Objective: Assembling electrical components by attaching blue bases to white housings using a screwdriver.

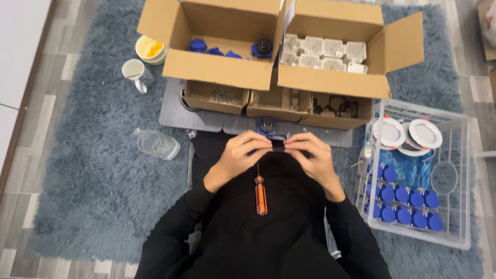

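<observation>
Head view, left hand (238, 155) and right hand (311, 157) meet above the lap, fingers of both pinched narrow on a small black part (278, 147), orange-handled screwdriver (261, 195) lying on the lap just below, small blue part (267, 125) just beyond the hands, clear crate (461, 181) of blue caps at right.

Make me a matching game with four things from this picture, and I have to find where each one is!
Things:
1. screwdriver
2. white mug
3. blue caps
4. white plastic parts

Places:
A. in the clear crate on the right
B. on the person's lap
C. in the right big cardboard box
D. on the rug, left of the boxes

Pairs: 1-B, 2-D, 3-A, 4-C
</observation>
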